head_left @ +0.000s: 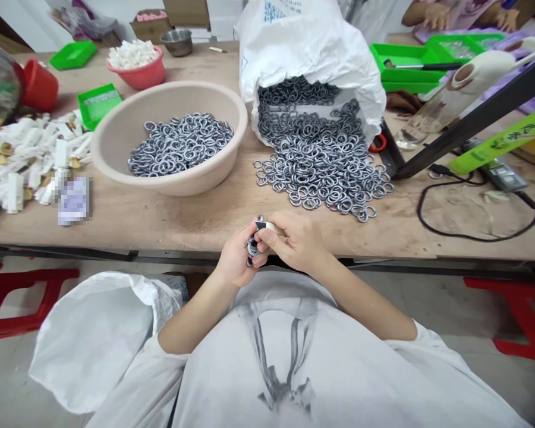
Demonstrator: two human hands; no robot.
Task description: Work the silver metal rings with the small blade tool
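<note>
Just over the table's front edge, my left hand [235,261] is closed around several grey metal rings [252,246]. My right hand [301,241] meets it and pinches a small cream tool [273,227] with a flat black end, which touches or nearly touches the rings; fingers hide the exact contact. Beyond the hands lies a heap of loose grey rings [325,163], spilling from a white sack [307,41] lying on its side. A beige basin [169,184] to the left holds many more rings.
White plastic parts [15,190] are piled at the left, near a red bowl [138,74] and green trays [98,106]. A black slanted bar [472,113], a bottle [459,89] and a cable [472,239] occupy the right. Another person's hands [437,16] show at the upper right.
</note>
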